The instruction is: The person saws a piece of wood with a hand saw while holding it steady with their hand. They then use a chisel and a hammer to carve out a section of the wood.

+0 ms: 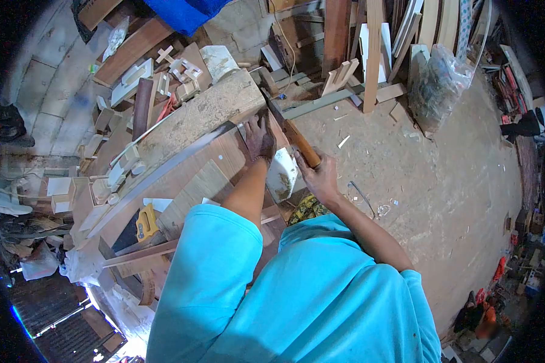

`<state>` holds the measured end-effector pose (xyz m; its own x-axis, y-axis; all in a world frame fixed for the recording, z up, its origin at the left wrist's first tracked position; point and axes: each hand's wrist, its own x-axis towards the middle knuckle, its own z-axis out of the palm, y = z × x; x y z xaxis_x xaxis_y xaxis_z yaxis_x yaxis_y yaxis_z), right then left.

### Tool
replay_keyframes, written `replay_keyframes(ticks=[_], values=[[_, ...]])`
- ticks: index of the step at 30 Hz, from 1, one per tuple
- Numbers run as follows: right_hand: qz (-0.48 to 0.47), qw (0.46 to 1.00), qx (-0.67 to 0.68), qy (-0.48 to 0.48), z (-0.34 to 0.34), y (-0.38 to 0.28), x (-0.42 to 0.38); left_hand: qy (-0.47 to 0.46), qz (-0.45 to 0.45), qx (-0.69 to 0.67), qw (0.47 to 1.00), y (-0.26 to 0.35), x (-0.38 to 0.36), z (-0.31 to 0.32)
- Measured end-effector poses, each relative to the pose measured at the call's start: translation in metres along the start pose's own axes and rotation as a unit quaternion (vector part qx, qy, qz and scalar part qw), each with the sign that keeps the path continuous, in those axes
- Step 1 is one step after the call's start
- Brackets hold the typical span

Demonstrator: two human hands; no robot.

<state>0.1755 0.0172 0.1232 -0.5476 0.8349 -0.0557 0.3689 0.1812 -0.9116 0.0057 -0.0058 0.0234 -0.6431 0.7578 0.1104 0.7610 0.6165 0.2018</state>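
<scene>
My right hand (322, 178) is closed around the wooden handle (303, 143) of a tool. Its narrow dark blade (274, 109) points up and to the left, past the end of a thick, worn wooden beam (224, 97). Just left of the tool, my left hand (260, 138) lies with its fingers spread on a piece of wood at the bench edge. Its fingertips are near the beam, and the contact under the palm is hidden. A pale, stained block (283, 175) sits between my two hands.
A yellow-handled saw (146, 222) lies among boards at lower left. Wood offcuts (184, 69) crowd the upper left. Planks (374, 54) lean at the back beside a filled plastic bag (440, 88). A thin curved object (361, 196) lies on the floor to the right.
</scene>
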Motion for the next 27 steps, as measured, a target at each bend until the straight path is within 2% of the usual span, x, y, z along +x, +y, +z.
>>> replay_keyframes(ticks=[7,15,18,22,24,27], values=[[-0.003,0.999,0.041,0.022,0.001,0.003,-0.001,0.020,0.011,0.023,0.999,0.001,0.000,0.003],[0.019,0.999,0.034,-0.001,-0.004,-0.001,-0.004,0.099,0.027,-0.013,0.995,-0.002,0.000,0.010],[0.011,1.000,0.014,0.005,0.000,0.004,-0.003,0.048,-0.004,0.012,0.999,0.000,0.000,0.004],[0.002,1.000,0.018,0.009,0.001,0.003,-0.004,0.042,0.003,0.011,0.999,0.001,-0.005,0.001],[0.002,1.000,0.017,0.008,0.002,0.005,-0.004,0.089,0.035,-0.013,0.995,-0.004,-0.003,0.011],[0.002,1.000,0.013,0.010,0.002,0.005,-0.005,0.061,0.028,-0.022,0.998,-0.007,0.003,0.021]])
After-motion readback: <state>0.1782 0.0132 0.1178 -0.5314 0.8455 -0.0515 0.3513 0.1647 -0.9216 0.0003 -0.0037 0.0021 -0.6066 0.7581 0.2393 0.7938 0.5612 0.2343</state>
